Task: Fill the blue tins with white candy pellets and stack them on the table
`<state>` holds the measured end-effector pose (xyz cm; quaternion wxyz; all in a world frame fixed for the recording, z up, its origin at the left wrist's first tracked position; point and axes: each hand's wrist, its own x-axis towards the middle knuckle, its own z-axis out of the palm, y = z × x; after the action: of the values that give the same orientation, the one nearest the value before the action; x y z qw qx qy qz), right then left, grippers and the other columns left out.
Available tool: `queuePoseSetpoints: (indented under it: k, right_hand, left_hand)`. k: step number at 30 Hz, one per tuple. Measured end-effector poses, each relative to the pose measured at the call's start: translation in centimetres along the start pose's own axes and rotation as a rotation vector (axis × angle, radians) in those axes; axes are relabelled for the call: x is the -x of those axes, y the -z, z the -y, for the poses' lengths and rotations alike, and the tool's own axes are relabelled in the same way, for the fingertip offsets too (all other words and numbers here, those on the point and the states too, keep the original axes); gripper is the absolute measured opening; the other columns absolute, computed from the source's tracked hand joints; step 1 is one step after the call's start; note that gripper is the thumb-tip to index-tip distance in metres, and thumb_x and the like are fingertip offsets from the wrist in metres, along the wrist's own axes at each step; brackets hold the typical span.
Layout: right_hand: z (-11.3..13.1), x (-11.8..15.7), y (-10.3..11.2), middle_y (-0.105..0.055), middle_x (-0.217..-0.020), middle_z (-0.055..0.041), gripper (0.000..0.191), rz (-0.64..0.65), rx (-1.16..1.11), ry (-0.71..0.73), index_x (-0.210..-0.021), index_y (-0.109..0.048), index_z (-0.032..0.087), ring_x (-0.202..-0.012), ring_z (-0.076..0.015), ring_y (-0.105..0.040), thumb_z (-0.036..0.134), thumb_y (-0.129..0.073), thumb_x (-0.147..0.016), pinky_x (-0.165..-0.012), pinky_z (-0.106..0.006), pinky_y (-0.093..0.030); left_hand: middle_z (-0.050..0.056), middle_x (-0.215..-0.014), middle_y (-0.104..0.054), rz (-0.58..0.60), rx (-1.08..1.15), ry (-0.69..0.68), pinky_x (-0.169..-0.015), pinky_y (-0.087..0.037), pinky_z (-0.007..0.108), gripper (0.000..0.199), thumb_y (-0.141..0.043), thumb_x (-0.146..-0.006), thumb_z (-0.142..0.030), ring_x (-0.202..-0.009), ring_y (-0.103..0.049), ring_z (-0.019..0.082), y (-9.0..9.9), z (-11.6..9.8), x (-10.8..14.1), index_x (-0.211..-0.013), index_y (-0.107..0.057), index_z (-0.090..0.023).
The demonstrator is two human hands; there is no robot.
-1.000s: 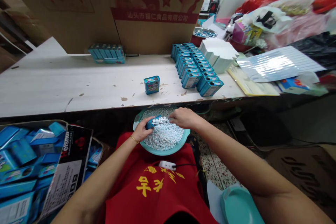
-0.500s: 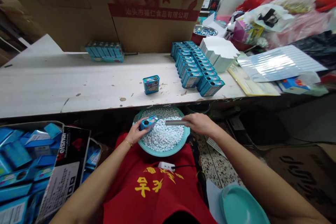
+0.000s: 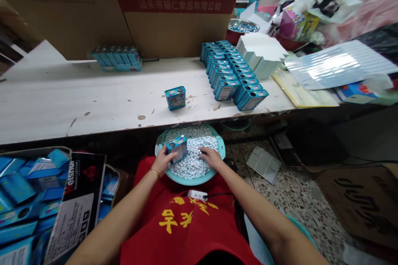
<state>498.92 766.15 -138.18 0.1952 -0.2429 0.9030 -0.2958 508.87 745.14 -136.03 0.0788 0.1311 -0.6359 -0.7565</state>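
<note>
Wearer: red apron over lap, yellow printed characters across front; thin gold bracelet on left wrist; both forearms bare, no sleeves visible; left hand, right hand ungloved

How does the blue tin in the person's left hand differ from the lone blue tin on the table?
The held tin is tilted above the bowl of candies, gripped by the left hand; the lone tin stands upright, untouched, on the table. Both are small blue tins with colourful labels.
</note>
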Motion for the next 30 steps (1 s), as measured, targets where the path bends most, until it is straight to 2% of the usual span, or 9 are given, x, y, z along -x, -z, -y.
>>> queuePoseSetpoints:
  k: [4,6,8,12,15,21,26,30]
  right_hand:
    - [-0.4,0.6,2.7,-0.060,-0.102,-0.0038,0.037,0.026,-0.126,0.092,-0.109,-0.057,0.019,-0.095,-0.0187,-0.054,0.027,-0.054,-0.074,-0.084,-0.029,-0.041]
    - [0.3,1.0,4.4,-0.061,-0.100,-0.0044,0.036,0.036,-0.159,0.153,-0.108,-0.058,0.017,-0.092,-0.0184,-0.054,0.026,-0.055,-0.073,-0.084,-0.030,-0.041]
    - [1.3,1.5,6.4,-0.061,-0.098,-0.0044,0.034,0.050,-0.180,0.210,-0.106,-0.058,0.016,-0.091,-0.0183,-0.054,0.026,-0.055,-0.073,-0.084,-0.030,-0.041]
    - [4.4,2.3,10.1,-0.062,-0.099,-0.0034,0.034,0.085,-0.165,0.274,-0.106,-0.059,0.017,-0.091,-0.0178,-0.055,0.027,-0.053,-0.074,-0.082,-0.028,-0.041]
    - [7.3,2.6,11.8,-0.062,-0.100,-0.0017,0.032,0.122,0.014,0.313,-0.105,-0.061,0.021,-0.093,-0.0191,-0.055,0.028,-0.051,-0.075,-0.081,-0.028,-0.042]
    - [11.7,2.9,13.3,-0.063,-0.098,-0.0033,0.032,0.108,0.513,0.297,-0.105,-0.060,0.032,-0.095,-0.0286,-0.056,0.035,-0.047,-0.075,-0.076,-0.038,-0.043]
    - [13.5,3.0,13.6,-0.063,-0.097,-0.0052,0.033,0.139,0.648,0.283,-0.103,-0.061,0.033,-0.093,-0.0279,-0.056,0.031,-0.045,-0.074,-0.072,-0.038,-0.044]
    - [14.8,3.3,13.2,-0.064,-0.089,-0.0101,0.030,0.134,0.748,0.260,-0.095,-0.065,0.025,-0.083,-0.0281,-0.058,0.025,-0.044,-0.073,-0.066,-0.037,-0.044]
  left_hand:
    - [0.007,-0.113,-0.055,-0.047,-0.179,-0.100,-0.096,-0.036,0.038,0.055,-0.066,-0.066,-0.029,-0.104,-0.051,0.022,3.0,-1.4,0.6,-0.117,-0.047,-0.016]
    - [0.008,-0.114,-0.055,-0.044,-0.266,-0.135,-0.098,-0.034,0.039,0.059,-0.066,-0.066,-0.030,-0.104,-0.051,0.022,3.7,-1.9,0.6,-0.120,-0.045,-0.016]
    - [0.008,-0.115,-0.054,-0.034,-0.312,-0.162,-0.098,-0.034,0.039,0.060,-0.065,-0.066,-0.031,-0.104,-0.051,0.022,3.8,-2.1,0.5,-0.120,-0.044,-0.015]
    - [0.009,-0.116,-0.053,0.035,-0.441,-0.226,-0.098,-0.033,0.038,0.054,-0.060,-0.068,-0.029,-0.106,-0.049,0.023,2.5,-2.2,0.0,-0.118,-0.047,-0.014]
    - [0.009,-0.117,-0.052,0.085,-0.562,-0.313,-0.099,-0.031,0.039,0.052,-0.057,-0.067,-0.023,-0.109,-0.047,0.023,1.5,-1.9,-0.6,-0.118,-0.049,-0.016]
    - [0.009,-0.118,-0.049,0.104,-0.615,-0.367,-0.101,-0.028,0.037,0.053,-0.055,-0.065,-0.018,-0.111,-0.044,0.022,0.6,-2.0,-1.1,-0.118,-0.049,-0.016]
    - [0.008,-0.115,-0.050,0.161,-0.679,-0.391,-0.098,-0.032,0.034,0.055,-0.054,-0.065,-0.017,-0.107,-0.045,0.021,0.2,-2.3,-1.1,-0.119,-0.048,-0.017]
    - [0.007,-0.114,-0.049,0.193,-0.680,-0.430,-0.097,-0.032,0.034,0.054,-0.054,-0.065,-0.015,-0.107,-0.045,0.020,-0.1,-1.8,-1.2,-0.119,-0.048,-0.019]
